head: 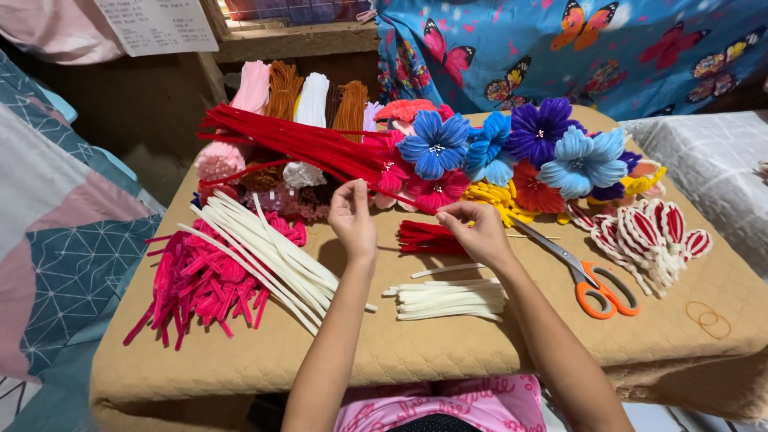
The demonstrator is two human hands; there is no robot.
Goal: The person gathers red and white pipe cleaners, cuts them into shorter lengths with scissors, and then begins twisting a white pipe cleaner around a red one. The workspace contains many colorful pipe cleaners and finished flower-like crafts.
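Both hands are working over the table (pixel 448 352), the left hand (pixel 352 220) pinching a long red pipe cleaner (pixel 320 148) drawn from the pile while the right hand (pixel 478 232), fingertips together, is steadying its end above short red pieces (pixel 428 238) beside scissors (pixel 588 276).

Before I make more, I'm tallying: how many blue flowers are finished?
3. A dark blue flower on the left, a mid-blue flower partly tucked behind it, and a pale blue flower on the right. More could be hidden under the pile.
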